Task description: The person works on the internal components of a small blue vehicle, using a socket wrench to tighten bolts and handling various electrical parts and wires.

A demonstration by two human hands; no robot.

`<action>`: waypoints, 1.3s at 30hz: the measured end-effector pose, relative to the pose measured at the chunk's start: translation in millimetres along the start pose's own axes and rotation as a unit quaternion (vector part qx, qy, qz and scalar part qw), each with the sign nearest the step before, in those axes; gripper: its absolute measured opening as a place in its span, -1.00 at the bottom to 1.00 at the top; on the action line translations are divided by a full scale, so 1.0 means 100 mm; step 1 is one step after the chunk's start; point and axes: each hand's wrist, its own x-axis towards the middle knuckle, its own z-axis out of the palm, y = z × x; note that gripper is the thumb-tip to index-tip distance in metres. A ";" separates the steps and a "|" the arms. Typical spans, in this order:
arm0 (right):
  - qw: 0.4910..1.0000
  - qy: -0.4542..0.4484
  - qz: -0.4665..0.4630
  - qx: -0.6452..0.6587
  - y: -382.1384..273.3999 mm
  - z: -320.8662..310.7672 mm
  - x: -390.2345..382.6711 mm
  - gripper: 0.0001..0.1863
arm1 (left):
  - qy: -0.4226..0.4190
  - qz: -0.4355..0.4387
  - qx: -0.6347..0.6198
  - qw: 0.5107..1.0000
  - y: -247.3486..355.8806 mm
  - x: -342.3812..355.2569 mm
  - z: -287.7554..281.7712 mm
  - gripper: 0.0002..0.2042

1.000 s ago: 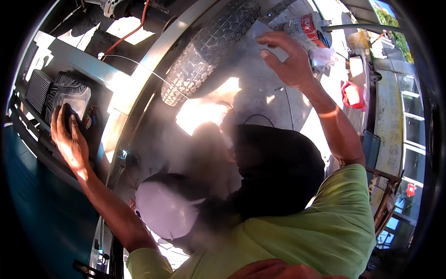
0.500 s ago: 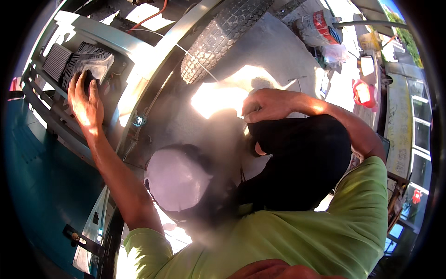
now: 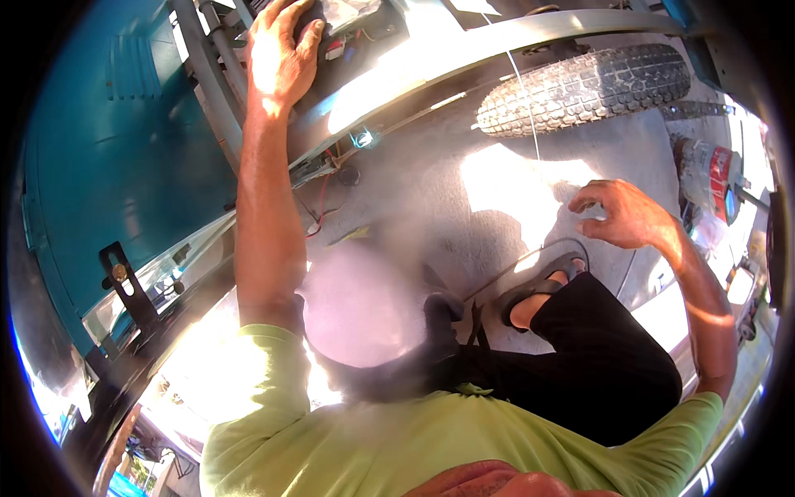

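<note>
L hand: reaching up at top edge of view, fingers bent over a dark item; contact likely but grip vs. mere rest can't be told from where I stand. Item sits at thumb side of that hand, partly cut off; greyish box just R of it, small wires w/ red connector below box.

R hand: nothing seen in it; fingers loosely curled, thumb apart, held above concrete floor.

Obstructions: pale metal rail runs betw. L hand and treaded tyre; thin cable crosses in front of tyre, which lies beyond R hand. Teal panel and grey bars L of L hand. Pale rounded shape betw. forearms, can't ID. Sandalled foot below R hand, slightly L. Red-labelled container off to its R.
</note>
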 end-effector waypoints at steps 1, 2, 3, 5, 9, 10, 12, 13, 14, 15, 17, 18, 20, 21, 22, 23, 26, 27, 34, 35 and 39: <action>1.000 -0.002 -0.011 0.021 -0.10 -0.07 0.01 -0.59 | 0.014 -0.015 0.011 1.000 0.03 -0.02 0.01 -0.67; 0.998 0.003 -0.048 0.047 -0.22 -0.11 0.00 -0.59 | 0.010 -0.008 0.002 1.000 0.04 -0.02 0.01 -0.64; 0.997 0.001 -0.059 0.057 -0.34 -0.15 0.00 -0.60 | 0.007 -0.003 -0.008 1.000 0.05 -0.02 0.02 -0.61; 0.994 -0.013 -0.066 0.090 -0.60 -0.21 0.04 -0.61 | 0.043 0.020 0.070 0.996 0.07 -0.02 0.04 -0.60; 0.991 0.012 -0.131 0.038 -1.09 -0.44 0.11 -0.61 | 0.044 -0.059 0.008 0.997 0.13 0.00 0.06 -0.63; 0.981 0.053 -0.170 0.072 -1.20 -0.45 0.19 -0.62 | 0.041 -0.070 0.005 0.997 0.15 -0.01 0.05 -0.62; 0.965 0.106 -0.217 0.107 -1.38 -0.58 0.30 -0.61 | 0.039 -0.067 -0.030 0.997 0.16 -0.02 0.04 -0.61; 0.963 0.141 -0.218 0.075 -1.46 -0.62 0.38 -0.62 | 0.049 -0.055 -0.024 0.997 0.17 -0.03 0.02 -0.61; 0.958 0.169 -0.222 0.058 -1.53 -0.68 0.50 -0.61 | 0.056 -0.053 -0.018 0.997 0.18 -0.04 0.01 -0.62; 0.945 0.199 -0.256 0.037 -1.59 -0.72 0.64 -0.60 | 0.061 -0.054 -0.009 0.997 0.20 -0.05 0.00 -0.62; 0.933 0.251 -0.258 0.014 -1.68 -0.78 0.92 -0.52 | 0.077 -0.056 -0.024 0.995 0.22 -0.06 0.01 -0.62; 0.926 0.276 -0.254 -0.038 -1.71 -0.81 1.08 -0.48 | 0.078 -0.068 -0.034 0.994 0.23 -0.07 0.02 -0.62; 0.901 0.313 -0.280 -0.112 -1.73 -0.87 1.38 -0.39 | 0.085 -0.070 -0.020 0.994 0.22 -0.07 0.08 -0.62; 0.891 0.328 -0.280 -0.144 -1.72 -0.89 1.51 -0.35 | 0.090 -0.074 -0.016 0.993 0.21 -0.07 0.12 -0.62; 0.886 0.339 -0.268 -0.170 -1.71 -0.91 1.64 -0.31 | 0.121 -0.065 0.001 0.990 0.20 -0.07 0.18 -0.63; 0.879 0.336 -0.277 -0.195 -1.71 -0.94 1.78 -0.28 | 0.133 -0.067 0.024 0.989 0.18 -0.07 0.22 -0.64; 0.887 0.316 -0.238 -0.238 -1.72 -0.97 2.08 -0.19 | 0.138 -0.066 -0.019 0.988 0.15 -0.12 0.32 -0.62; 0.889 0.310 -0.233 -0.244 -1.73 -0.97 2.17 -0.18 | 0.159 -0.056 -0.013 0.986 0.15 -0.13 0.32 -0.63; 0.856 0.330 -0.206 -0.341 -1.82 -0.95 2.23 -0.33 | 0.070 -0.015 -0.003 0.997 0.45 -0.54 -0.13 -0.60; 0.851 0.328 -0.220 -0.346 -1.84 -0.95 2.22 -0.34 | 0.096 -0.002 -0.066 0.993 0.53 -0.72 -0.22 -0.66; 0.859 0.314 -0.219 -0.341 -1.86 -0.97 2.23 -0.33 | 0.094 -0.014 -0.222 0.971 0.78 -2.16 -0.66 -0.81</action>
